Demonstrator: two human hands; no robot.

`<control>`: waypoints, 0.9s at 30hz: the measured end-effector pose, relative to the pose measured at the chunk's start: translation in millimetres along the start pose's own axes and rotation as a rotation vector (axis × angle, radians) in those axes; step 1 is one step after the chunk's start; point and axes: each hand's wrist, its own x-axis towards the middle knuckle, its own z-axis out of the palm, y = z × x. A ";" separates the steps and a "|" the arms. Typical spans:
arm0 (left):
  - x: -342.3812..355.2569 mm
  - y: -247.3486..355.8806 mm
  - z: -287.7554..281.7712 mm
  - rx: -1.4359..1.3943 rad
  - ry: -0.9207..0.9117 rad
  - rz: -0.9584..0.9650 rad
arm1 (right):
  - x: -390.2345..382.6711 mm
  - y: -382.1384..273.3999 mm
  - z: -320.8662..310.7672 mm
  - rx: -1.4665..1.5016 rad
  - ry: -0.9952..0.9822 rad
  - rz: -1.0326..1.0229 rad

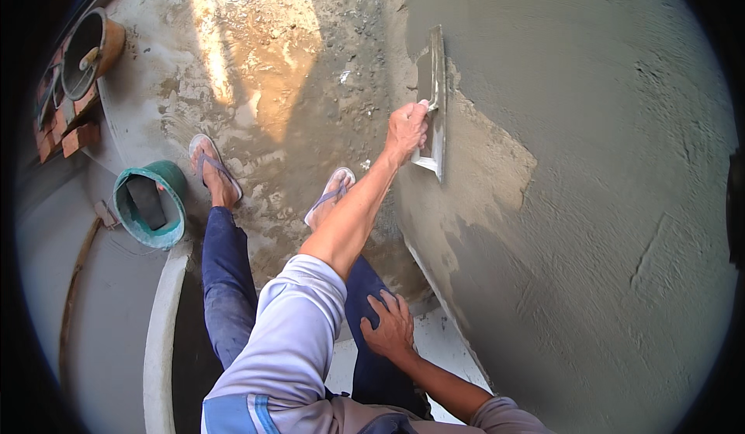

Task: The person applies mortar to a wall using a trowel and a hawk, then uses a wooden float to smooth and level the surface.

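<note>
My left hand [407, 131] reaches forward, its fingers wrapped around the handle of a rectangular plastering trowel [439, 143]. The trowel's long blade stands nearly edge-on to my view, against or very close to the wall; I cannot tell whether it touches. Grey, wet-looking plaster [590, 154] covers much of the wall on my right. Beside the trowel is a lighter, rougher patch [489, 151] with a ragged edge. My right hand [392, 327] rests on my right leg in dark blue trousers, fingers spread and holding nothing.
A green bucket [172, 178] with something dark inside stands left of my feet. Farther left are a brown-sided bucket [113, 46] and red bricks [80, 139]. A pale curved ledge [161, 356] runs beside my left leg. The floor [272, 131] ahead is mortar-stained.
</note>
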 end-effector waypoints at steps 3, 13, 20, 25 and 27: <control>-49.6 26.8 45.9 0.137 0.015 0.068 | -4.2 -8.0 3.6 0.017 -0.044 0.024; -270.4 141.1 213.3 0.353 -0.179 0.592 | -4.1 18.7 64.3 0.201 0.022 -0.183; -244.1 176.9 194.4 0.023 -0.439 0.523 | -22.6 3.4 49.5 0.149 0.118 -0.243; -47.0 147.0 36.7 -0.008 -0.160 0.251 | -5.3 -32.1 12.1 0.041 0.020 -0.015; 32.2 122.8 -31.0 0.014 -0.045 0.236 | -2.9 -30.7 8.5 0.044 0.054 -0.039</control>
